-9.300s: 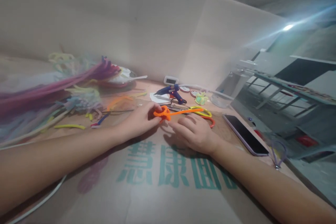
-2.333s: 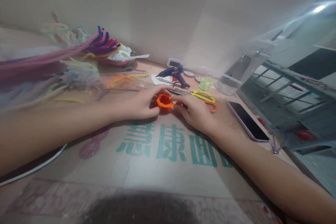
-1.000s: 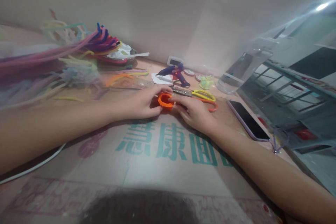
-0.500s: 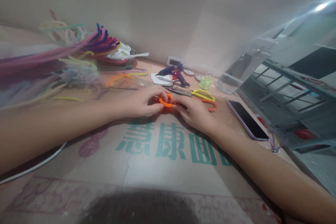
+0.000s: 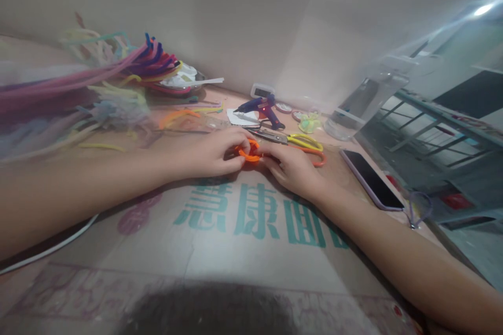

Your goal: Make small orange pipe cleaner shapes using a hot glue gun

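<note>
Between my two hands is an orange pipe cleaner (image 5: 251, 157), bent into a small ring. My left hand (image 5: 223, 153) pinches its left side, thumb below and fingers curled over the top. On the right side, the fingertips of my right hand (image 5: 288, 167) grip the same ring. Just behind my hands lie scissors (image 5: 275, 137) with one yellow and one orange handle. A blue glue gun (image 5: 261, 107) with a small red light rests on a white card (image 5: 236, 118) farther back.
Many coloured pipe cleaners (image 5: 118, 70) lie heaped at the left. A clear plastic bottle (image 5: 349, 104) stands at the back right, and a phone (image 5: 371, 178) lies near the table's right edge. A white cable (image 5: 55, 256) runs along the left front.
My fingers have shifted slightly on the orange ring, which looks a little rounder and more turned toward me. Both hands stay in nearly the same place.
</note>
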The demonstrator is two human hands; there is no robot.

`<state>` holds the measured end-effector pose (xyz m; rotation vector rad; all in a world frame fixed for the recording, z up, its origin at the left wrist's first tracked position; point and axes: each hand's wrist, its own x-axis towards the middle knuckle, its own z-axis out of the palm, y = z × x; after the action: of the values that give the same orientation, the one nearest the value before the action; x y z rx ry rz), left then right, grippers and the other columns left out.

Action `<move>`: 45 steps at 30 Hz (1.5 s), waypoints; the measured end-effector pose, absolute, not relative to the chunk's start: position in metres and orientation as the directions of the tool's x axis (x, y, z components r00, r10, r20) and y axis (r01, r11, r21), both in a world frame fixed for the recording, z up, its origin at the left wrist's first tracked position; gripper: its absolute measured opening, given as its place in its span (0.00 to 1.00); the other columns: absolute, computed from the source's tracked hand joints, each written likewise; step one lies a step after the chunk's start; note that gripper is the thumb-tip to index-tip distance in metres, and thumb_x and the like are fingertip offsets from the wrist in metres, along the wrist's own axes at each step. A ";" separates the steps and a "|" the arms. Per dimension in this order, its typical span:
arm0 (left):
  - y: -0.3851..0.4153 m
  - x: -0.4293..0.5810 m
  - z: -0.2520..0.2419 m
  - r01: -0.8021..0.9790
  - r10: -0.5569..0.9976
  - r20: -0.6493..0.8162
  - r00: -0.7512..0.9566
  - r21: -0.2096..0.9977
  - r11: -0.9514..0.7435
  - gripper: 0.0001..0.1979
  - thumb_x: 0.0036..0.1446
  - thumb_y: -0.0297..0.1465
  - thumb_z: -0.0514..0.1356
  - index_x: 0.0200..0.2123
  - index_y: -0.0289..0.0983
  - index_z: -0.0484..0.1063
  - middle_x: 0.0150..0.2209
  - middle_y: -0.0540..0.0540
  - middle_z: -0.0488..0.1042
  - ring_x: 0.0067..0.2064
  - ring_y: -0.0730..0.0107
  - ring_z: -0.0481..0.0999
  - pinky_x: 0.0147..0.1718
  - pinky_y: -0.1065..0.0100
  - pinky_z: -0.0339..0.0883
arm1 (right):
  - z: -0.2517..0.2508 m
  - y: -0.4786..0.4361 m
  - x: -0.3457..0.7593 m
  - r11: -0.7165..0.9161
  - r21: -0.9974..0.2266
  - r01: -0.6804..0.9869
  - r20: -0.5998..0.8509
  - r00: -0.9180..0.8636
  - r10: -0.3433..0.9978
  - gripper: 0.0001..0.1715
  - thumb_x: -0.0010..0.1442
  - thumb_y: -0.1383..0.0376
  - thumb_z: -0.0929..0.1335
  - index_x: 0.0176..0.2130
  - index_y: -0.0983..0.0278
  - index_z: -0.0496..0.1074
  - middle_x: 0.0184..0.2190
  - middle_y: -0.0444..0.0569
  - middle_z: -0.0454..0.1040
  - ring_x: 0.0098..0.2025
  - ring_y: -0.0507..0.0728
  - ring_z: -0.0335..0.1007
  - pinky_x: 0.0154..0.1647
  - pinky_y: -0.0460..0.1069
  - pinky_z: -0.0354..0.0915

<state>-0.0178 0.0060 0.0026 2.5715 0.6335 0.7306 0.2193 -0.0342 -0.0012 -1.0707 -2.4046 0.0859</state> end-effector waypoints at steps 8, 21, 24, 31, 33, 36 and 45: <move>0.006 -0.018 0.002 0.277 0.499 0.395 0.771 0.497 -0.822 0.05 0.60 0.32 0.57 0.37 0.38 0.71 0.53 0.39 0.73 0.51 0.58 0.75 0.50 0.59 0.68 | 0.000 -0.036 0.218 0.701 -0.229 0.676 0.435 -0.573 0.694 0.12 0.68 0.68 0.64 0.46 0.62 0.76 0.41 0.49 0.82 0.42 0.58 0.78 0.43 0.50 0.69; 0.009 -0.018 0.000 0.263 0.483 0.399 0.780 0.491 -0.831 0.06 0.61 0.31 0.56 0.37 0.37 0.72 0.51 0.40 0.74 0.51 0.59 0.75 0.50 0.60 0.68 | 0.000 -0.035 0.218 0.719 -0.229 0.656 0.424 -0.598 0.681 0.12 0.69 0.67 0.64 0.48 0.64 0.76 0.41 0.50 0.82 0.42 0.57 0.78 0.44 0.49 0.68; 0.009 -0.018 -0.001 0.272 0.486 0.396 0.780 0.484 -0.831 0.06 0.60 0.30 0.56 0.37 0.37 0.72 0.51 0.40 0.74 0.51 0.59 0.75 0.51 0.59 0.68 | -0.001 -0.035 0.218 0.724 -0.218 0.654 0.425 -0.604 0.674 0.12 0.69 0.68 0.64 0.48 0.64 0.76 0.42 0.50 0.82 0.42 0.57 0.78 0.44 0.49 0.68; 0.008 -0.018 0.001 0.274 0.493 0.387 0.779 0.497 -0.823 0.06 0.60 0.31 0.57 0.38 0.36 0.72 0.52 0.39 0.73 0.51 0.59 0.75 0.50 0.59 0.68 | -0.001 -0.035 0.219 0.732 -0.220 0.644 0.447 -0.601 0.663 0.12 0.69 0.68 0.64 0.48 0.64 0.76 0.41 0.51 0.82 0.42 0.58 0.79 0.44 0.50 0.69; 0.008 -0.018 0.001 0.271 0.493 0.388 0.779 0.499 -0.823 0.07 0.62 0.33 0.57 0.38 0.36 0.73 0.51 0.39 0.74 0.50 0.59 0.75 0.51 0.59 0.68 | -0.001 -0.035 0.219 0.734 -0.216 0.644 0.453 -0.600 0.660 0.12 0.69 0.68 0.64 0.48 0.64 0.76 0.41 0.51 0.82 0.42 0.58 0.79 0.44 0.50 0.70; 0.008 -0.017 0.001 0.266 0.488 0.389 0.781 0.501 -0.824 0.08 0.62 0.33 0.57 0.39 0.36 0.73 0.51 0.39 0.74 0.51 0.59 0.74 0.51 0.59 0.68 | -0.002 -0.034 0.219 0.741 -0.207 0.639 0.459 -0.605 0.651 0.12 0.69 0.68 0.64 0.48 0.64 0.76 0.42 0.51 0.83 0.42 0.58 0.79 0.43 0.50 0.70; 0.009 -0.019 0.001 0.268 0.493 0.380 0.783 0.509 -0.818 0.06 0.61 0.31 0.56 0.38 0.37 0.72 0.51 0.41 0.73 0.51 0.60 0.74 0.51 0.59 0.68 | -0.002 -0.034 0.219 0.738 -0.186 0.649 0.426 -0.623 0.656 0.16 0.70 0.66 0.63 0.53 0.64 0.75 0.48 0.53 0.82 0.47 0.59 0.79 0.48 0.52 0.71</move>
<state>-0.0190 0.0093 0.0010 2.5407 0.5725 0.7098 0.2188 -0.0341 -0.0023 -0.9912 -2.4661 0.0189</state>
